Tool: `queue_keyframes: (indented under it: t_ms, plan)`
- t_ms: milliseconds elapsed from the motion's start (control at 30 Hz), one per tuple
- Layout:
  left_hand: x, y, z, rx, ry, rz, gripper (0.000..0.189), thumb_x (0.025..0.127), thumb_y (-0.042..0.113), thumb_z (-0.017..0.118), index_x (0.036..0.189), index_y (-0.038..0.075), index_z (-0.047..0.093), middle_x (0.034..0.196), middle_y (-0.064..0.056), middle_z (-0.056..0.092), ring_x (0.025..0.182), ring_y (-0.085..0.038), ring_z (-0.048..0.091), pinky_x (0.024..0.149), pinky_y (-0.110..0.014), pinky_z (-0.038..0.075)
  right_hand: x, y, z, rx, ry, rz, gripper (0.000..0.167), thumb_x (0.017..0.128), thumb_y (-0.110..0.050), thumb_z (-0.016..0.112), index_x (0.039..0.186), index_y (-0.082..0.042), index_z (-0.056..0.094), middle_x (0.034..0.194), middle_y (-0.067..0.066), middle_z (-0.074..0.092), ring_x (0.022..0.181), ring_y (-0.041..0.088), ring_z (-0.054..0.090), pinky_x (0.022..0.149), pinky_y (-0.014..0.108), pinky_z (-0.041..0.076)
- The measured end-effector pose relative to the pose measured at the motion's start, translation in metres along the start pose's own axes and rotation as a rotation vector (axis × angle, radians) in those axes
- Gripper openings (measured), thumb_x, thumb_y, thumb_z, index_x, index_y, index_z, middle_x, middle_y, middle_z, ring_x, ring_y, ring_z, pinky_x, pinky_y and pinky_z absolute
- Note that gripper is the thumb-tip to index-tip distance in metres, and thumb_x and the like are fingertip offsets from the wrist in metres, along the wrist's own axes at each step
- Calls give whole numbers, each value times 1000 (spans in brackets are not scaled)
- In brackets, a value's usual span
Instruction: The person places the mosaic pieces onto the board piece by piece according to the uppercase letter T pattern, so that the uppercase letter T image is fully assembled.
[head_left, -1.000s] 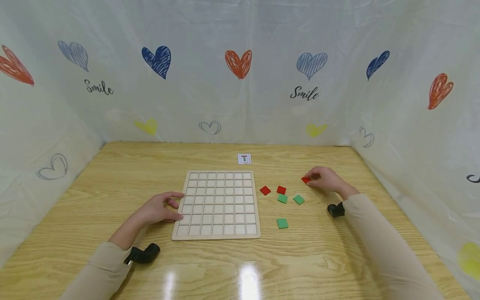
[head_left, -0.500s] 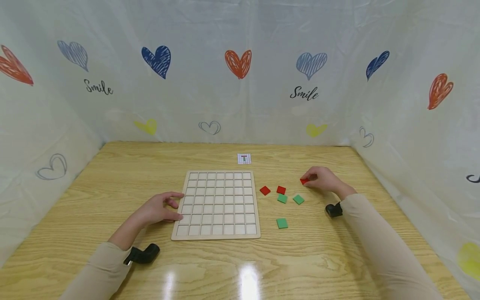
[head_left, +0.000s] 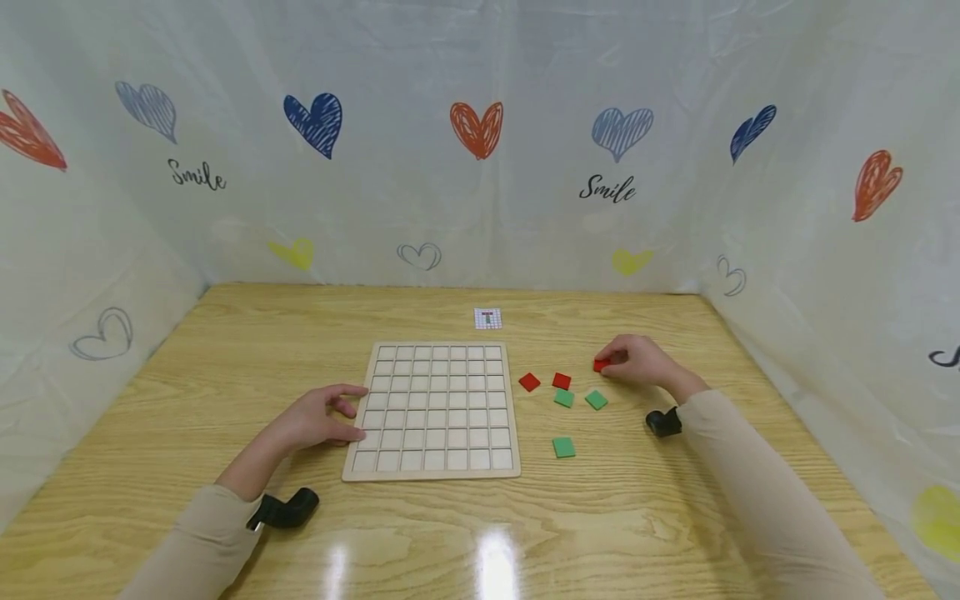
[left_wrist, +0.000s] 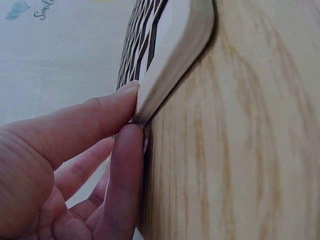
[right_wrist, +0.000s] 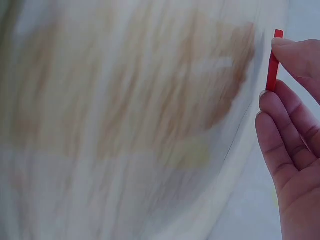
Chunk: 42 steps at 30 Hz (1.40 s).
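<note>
My right hand pinches a red square tile above the right part of the table. The right wrist view shows that tile edge-on between thumb and fingertips. To the left, my left hand rests against the left edge of a wooden grid board, thumb and index finger apart along it. Up close, the thumb touches the board's rim and a finger lies by its side. Between board and right hand lie red tiles and green tiles. No tile sits in the grid's cells.
A small printed card with a red and green T on a grid lies behind the board. The wooden table has white curtains with hearts around it. Black wrist devices sit at both cuffs.
My right hand has moved slightly left with the red tile, toward the loose tiles. My left hand and the board have stayed where they were.
</note>
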<state>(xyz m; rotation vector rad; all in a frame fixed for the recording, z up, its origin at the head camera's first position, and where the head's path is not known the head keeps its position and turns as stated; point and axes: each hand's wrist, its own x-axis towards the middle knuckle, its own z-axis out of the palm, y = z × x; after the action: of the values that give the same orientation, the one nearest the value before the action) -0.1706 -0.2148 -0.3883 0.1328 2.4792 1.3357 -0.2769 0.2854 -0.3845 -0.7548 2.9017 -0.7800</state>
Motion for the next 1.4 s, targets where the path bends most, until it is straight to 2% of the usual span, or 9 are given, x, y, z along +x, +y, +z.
queue_keyframes:
  t_ms: [233,567,933,1400]
  plan:
    - [-2,1,0,26,0,6,68,73,9,79,132,-3,47,95,-12,51,70,-18,49,60,-29,44,4,-13,3,22,1,-42,19,79,-7,73,98,-2,71,92,5,64,80,18,58,72,35,47]
    - [-3,1,0,30,-7,10,68,74,9,79,133,-2,47,95,-11,51,70,-18,47,61,-29,43,14,-35,10,40,-5,-140,19,80,-6,72,99,-2,70,90,4,63,81,20,59,72,34,48]
    - [-1,0,0,4,-2,1,68,73,8,79,132,-2,47,96,-12,50,73,-19,48,61,-29,45,28,-57,23,84,-24,-169,19,81,-10,72,99,-3,71,90,3,62,82,20,58,74,34,47]
    - [-1,-1,-1,14,-5,9,69,73,9,79,133,-2,46,96,-12,50,74,-19,48,62,-29,45,44,-81,36,126,-39,-173,19,80,-10,73,97,-3,72,90,2,61,80,16,56,74,32,47]
